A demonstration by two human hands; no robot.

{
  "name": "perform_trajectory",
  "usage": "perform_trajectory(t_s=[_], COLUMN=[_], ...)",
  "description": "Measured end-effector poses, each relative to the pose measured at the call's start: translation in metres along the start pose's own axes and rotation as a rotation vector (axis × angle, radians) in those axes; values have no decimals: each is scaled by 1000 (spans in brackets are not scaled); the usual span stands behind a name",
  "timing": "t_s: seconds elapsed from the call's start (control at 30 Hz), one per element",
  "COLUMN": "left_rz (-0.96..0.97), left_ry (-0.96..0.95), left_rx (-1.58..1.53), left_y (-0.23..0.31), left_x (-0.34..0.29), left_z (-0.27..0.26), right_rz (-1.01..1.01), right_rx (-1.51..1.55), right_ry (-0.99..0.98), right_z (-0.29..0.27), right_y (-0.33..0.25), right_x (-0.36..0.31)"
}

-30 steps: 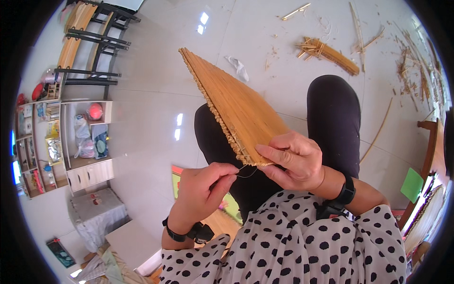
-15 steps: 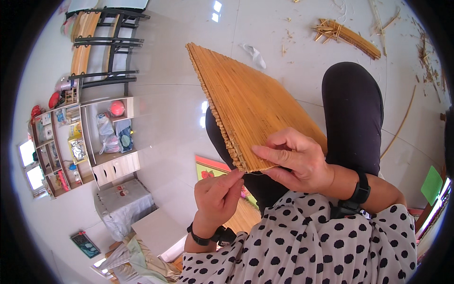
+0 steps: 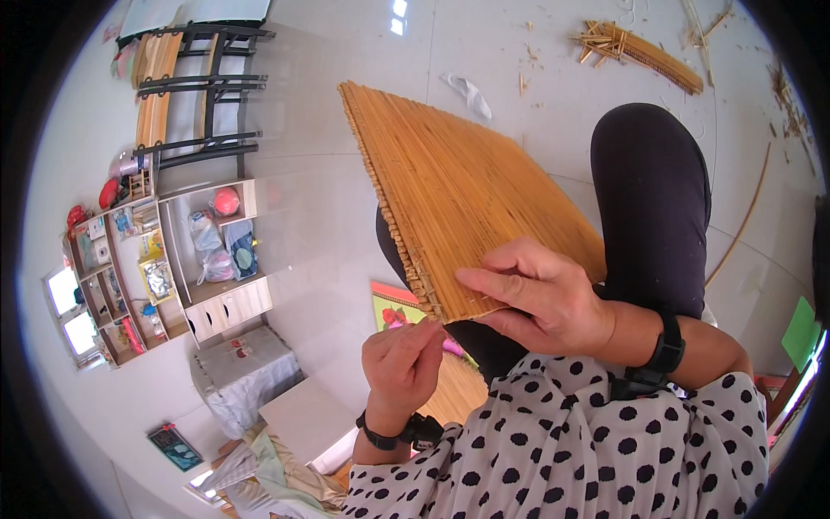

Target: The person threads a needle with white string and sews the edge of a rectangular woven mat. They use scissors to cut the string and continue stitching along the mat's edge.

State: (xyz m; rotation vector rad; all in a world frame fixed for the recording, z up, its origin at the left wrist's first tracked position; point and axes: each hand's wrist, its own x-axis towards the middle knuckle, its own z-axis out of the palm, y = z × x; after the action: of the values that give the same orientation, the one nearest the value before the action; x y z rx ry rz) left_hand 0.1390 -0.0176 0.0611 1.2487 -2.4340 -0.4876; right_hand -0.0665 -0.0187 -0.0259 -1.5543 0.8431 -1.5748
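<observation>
A stiff mat of narrow yellow-brown bamboo strips (image 3: 484, 190) rests slanting across my lap, its left edge bound in a knobbly braid. My right hand (image 3: 545, 298) grips the mat's near edge, thumb and fingers closed on it close to the near corner. Just below that corner, my left hand (image 3: 402, 368) is closed in a pinch, its fingertips at the end of the braided edge. Whatever those fingertips hold is too small to make out.
On the floor at the far right lie a bundle of bamboo strips (image 3: 640, 56), scattered offcuts and a long thin strip (image 3: 743, 216). A white scrap (image 3: 469, 93) lies beyond the mat. To the left stand shelves (image 3: 173, 259), a cloth-covered box (image 3: 246, 376) and black-framed furniture (image 3: 203, 86).
My left fingers have curled in tighter and dropped slightly from the mat's corner. My right hand keeps its grip. The view has shifted a little.
</observation>
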Motion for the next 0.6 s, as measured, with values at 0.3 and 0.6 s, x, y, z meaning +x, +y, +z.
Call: perform_trajectory(t_s=[0.3, 0.6], left_rz=[38, 100], left_ry=[24, 51], left_rx=[44, 73], left_y=[0, 0], left_x=[2, 10], left_z=[-4, -3], right_rz=[28, 26], right_rx=[94, 98], right_ry=[37, 43], right_z=[3, 1], right_y=[1, 1], right_x=[0, 1])
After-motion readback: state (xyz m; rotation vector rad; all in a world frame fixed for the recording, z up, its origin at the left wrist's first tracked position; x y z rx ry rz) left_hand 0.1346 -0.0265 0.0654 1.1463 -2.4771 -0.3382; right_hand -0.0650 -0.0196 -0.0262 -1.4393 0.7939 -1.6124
